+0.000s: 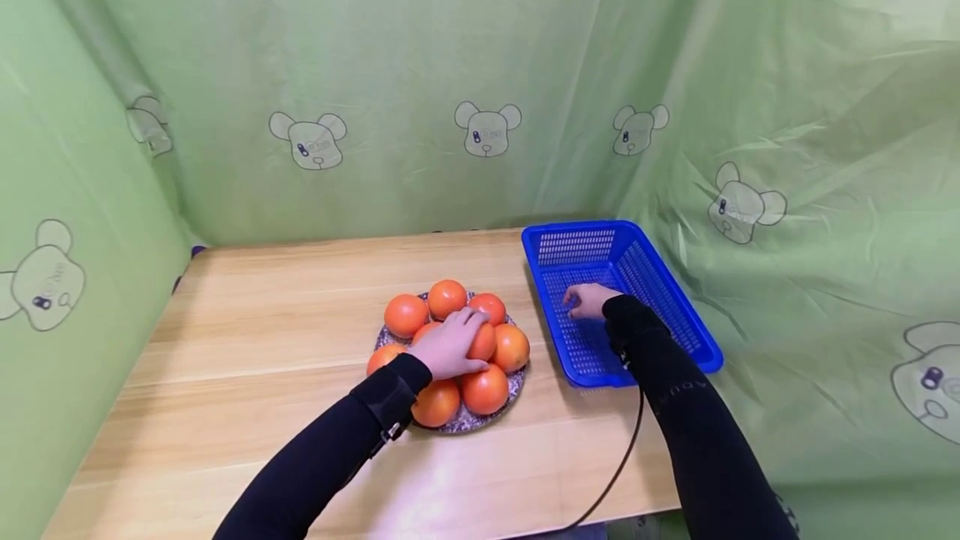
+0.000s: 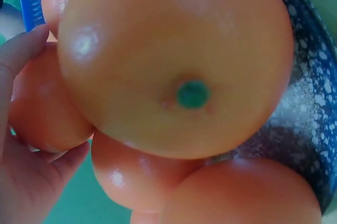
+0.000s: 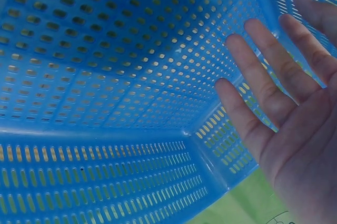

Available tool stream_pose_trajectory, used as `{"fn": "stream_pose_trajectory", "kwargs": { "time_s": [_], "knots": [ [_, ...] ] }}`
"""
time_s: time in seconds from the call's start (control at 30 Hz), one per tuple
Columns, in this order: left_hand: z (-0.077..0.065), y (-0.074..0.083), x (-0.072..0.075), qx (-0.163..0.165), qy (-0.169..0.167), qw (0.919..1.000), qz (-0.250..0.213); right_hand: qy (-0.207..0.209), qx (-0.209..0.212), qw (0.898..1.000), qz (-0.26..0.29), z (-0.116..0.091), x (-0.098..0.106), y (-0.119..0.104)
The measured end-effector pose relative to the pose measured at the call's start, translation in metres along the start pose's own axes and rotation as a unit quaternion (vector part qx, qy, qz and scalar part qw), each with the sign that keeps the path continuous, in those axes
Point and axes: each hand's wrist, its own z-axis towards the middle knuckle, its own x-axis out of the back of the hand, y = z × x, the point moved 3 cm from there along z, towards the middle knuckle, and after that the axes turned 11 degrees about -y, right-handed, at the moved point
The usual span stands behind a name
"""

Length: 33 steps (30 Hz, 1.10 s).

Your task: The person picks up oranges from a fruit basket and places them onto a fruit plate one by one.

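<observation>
On a speckled dark plate (image 1: 517, 388), several oranges are heaped, one large one (image 2: 179, 40) showing its green stem spot close to the left wrist camera. My left hand (image 1: 450, 347) reaches over the heap and grips an orange (image 1: 482, 342) on its right side. In the left wrist view, thumb and fingers lie on both sides of that orange (image 2: 50, 103). My right hand (image 1: 590, 301) hovers inside a blue plastic basket (image 1: 555, 332). The fingers (image 3: 263, 90) are loosely bent and spread, holding nothing. No fruit shows in the basket.
The plate and basket stand side by side on a light wooden table (image 1: 247, 340). A black cable (image 1: 626, 448) runs from the right wrist over the table's front edge. Green curtains (image 1: 397, 32) with bear faces hang behind and at both sides.
</observation>
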Motion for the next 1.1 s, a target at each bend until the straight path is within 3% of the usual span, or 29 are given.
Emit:
{"fn": "stream_pose_trajectory", "kwargs": {
  "time_s": [0.1,0.2,0.37,0.53,0.67,0.73,0.83,1.1],
  "knots": [
    [-0.001,0.0,0.007,0.003,-0.011,0.9998,-0.015,0.007,-0.018,1.0,-0.001,-0.007,0.0,-0.009],
    [-0.004,-0.003,0.023,0.018,-0.012,0.9996,-0.02,0.013,-0.024,0.999,-0.017,-0.011,-0.002,-0.014],
    [-0.013,-0.027,0.073,0.058,0.046,0.9972,-0.01,0.018,-0.018,0.999,-0.027,-0.014,-0.002,-0.018],
    [-0.046,-0.071,0.131,0.126,0.113,0.9856,-0.005,0.027,-0.005,0.999,-0.022,-0.015,0.001,-0.019],
    [-0.086,-0.108,0.157,0.187,0.147,0.9712,0.013,0.03,0.012,0.999,-0.033,-0.012,0.001,-0.019],
    [-0.105,-0.123,0.159,0.217,0.159,0.9626,0.035,0.032,0.02,0.998,-0.044,-0.01,0.001,-0.017],
    [-0.124,-0.139,0.148,0.251,0.163,0.9519,0.065,0.036,0.027,0.998,-0.047,-0.011,0.0,-0.011],
    [-0.15,-0.155,0.084,0.3,0.134,0.9395,0.098,0.036,0.05,0.998,-0.026,-0.01,0.001,-0.008]
  ]
}}
